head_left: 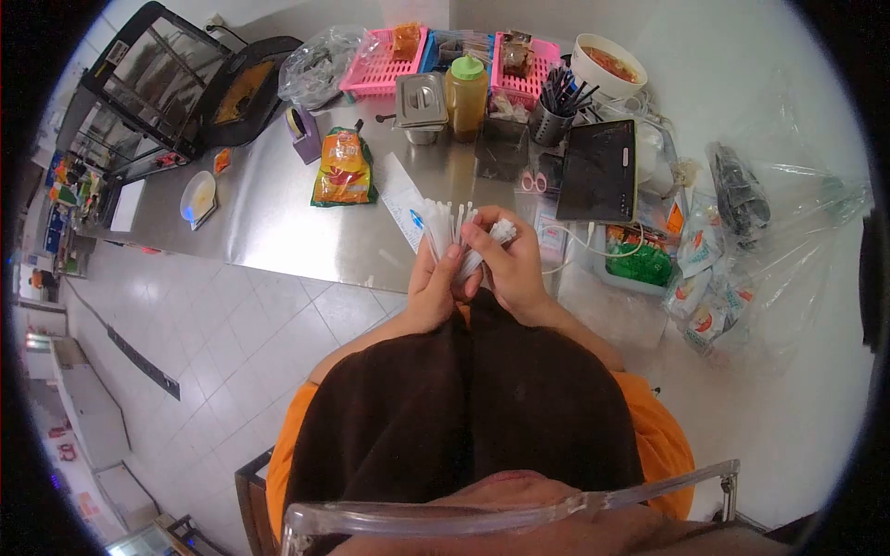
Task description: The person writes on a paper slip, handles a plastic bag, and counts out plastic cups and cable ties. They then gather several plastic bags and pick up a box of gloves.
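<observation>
Now, head cam | L hand [434, 283] + R hand [512, 264] together, both clamped on white stick bundle [447, 222] | bundle over steel counter [269, 213] edge, below-left of tablet [598, 171] | snack bag [343, 169] further left of tablet | squeeze bottle [466, 93] up-left of tablet

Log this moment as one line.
left hand: holds white stick bundle | right hand: grips same bundle | over steel counter edge

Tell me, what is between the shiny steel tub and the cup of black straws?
A squeeze bottle with a green cap stands there, right beside the lidded steel tub; the head view shows it.
</observation>
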A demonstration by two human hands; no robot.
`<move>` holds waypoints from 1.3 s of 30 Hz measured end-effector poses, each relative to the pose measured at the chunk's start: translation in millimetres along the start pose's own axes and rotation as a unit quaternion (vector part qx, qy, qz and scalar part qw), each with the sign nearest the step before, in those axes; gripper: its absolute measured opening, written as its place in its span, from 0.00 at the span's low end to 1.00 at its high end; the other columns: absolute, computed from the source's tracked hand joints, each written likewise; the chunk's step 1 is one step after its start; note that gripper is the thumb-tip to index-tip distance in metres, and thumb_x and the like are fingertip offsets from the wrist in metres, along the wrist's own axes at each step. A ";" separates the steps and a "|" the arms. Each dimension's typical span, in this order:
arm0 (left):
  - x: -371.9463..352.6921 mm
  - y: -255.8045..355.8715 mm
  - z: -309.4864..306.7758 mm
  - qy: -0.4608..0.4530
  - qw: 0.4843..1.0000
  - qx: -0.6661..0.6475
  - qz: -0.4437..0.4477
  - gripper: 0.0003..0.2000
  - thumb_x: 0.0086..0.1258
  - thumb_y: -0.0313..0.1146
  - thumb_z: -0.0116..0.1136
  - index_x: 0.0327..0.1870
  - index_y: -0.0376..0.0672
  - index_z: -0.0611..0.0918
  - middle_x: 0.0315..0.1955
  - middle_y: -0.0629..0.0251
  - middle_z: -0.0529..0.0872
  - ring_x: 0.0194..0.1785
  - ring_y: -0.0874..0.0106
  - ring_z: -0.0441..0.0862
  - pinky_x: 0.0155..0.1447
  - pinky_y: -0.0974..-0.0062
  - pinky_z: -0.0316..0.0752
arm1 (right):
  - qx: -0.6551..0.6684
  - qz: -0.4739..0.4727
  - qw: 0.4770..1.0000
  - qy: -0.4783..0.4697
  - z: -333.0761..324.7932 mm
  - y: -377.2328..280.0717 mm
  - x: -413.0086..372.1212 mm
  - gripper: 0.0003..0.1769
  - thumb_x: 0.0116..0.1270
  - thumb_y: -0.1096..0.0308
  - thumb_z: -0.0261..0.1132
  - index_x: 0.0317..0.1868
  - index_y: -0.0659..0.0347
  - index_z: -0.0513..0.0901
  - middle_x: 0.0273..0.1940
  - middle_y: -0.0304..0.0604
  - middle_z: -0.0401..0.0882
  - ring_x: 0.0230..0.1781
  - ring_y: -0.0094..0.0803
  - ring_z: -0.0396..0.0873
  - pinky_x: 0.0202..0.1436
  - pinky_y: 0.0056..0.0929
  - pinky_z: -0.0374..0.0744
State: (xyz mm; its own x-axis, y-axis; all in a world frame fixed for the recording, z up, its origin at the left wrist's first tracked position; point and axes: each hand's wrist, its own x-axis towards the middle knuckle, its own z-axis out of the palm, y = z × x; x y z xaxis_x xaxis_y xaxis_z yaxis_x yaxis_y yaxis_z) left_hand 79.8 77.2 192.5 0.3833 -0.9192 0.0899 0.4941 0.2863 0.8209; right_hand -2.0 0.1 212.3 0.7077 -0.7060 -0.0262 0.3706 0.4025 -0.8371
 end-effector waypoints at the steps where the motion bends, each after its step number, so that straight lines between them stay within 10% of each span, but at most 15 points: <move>1: -0.4 -0.8 -0.2 0.004 1.000 0.000 -0.005 0.16 0.70 0.37 0.41 0.55 0.41 0.63 0.24 0.65 0.73 0.17 0.80 0.66 0.21 0.83 0.61 | -0.001 -0.001 1.000 -0.003 0.3 -0.8 -0.1 0.10 0.61 0.68 0.62 0.38 0.67 0.74 0.31 0.40 0.74 0.17 0.23 0.73 0.11 0.19 0.73; 24: -2.9 -6.0 -2.9 0.041 0.998 -0.044 -0.020 0.18 0.69 0.39 0.43 0.54 0.41 0.64 0.19 0.65 0.70 0.16 0.78 0.64 0.20 0.82 0.58 | -0.011 -0.021 1.000 0.014 5.0 -0.5 -2.2 0.12 0.66 0.68 0.55 0.46 0.64 0.68 0.33 0.41 0.74 0.15 0.22 0.72 0.13 0.18 0.73; 39: -3.1 -2.8 -3.7 0.004 0.999 -0.036 0.004 0.15 0.70 0.34 0.41 0.55 0.43 0.60 0.34 0.64 0.72 0.21 0.79 0.68 0.22 0.85 0.60 | -0.088 -0.014 0.995 -0.033 5.3 -6.1 -3.2 0.14 0.63 0.70 0.60 0.46 0.68 0.72 0.31 0.41 0.75 0.15 0.21 0.72 0.15 0.16 0.72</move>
State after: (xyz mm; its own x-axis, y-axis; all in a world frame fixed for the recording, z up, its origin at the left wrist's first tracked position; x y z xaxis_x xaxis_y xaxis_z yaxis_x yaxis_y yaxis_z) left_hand 80.2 80.3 187.9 0.3935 -0.9146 0.0927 0.5450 0.3133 0.7777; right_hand -3.3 3.0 220.4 0.7394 -0.6727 0.0291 0.2829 0.2711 -0.9201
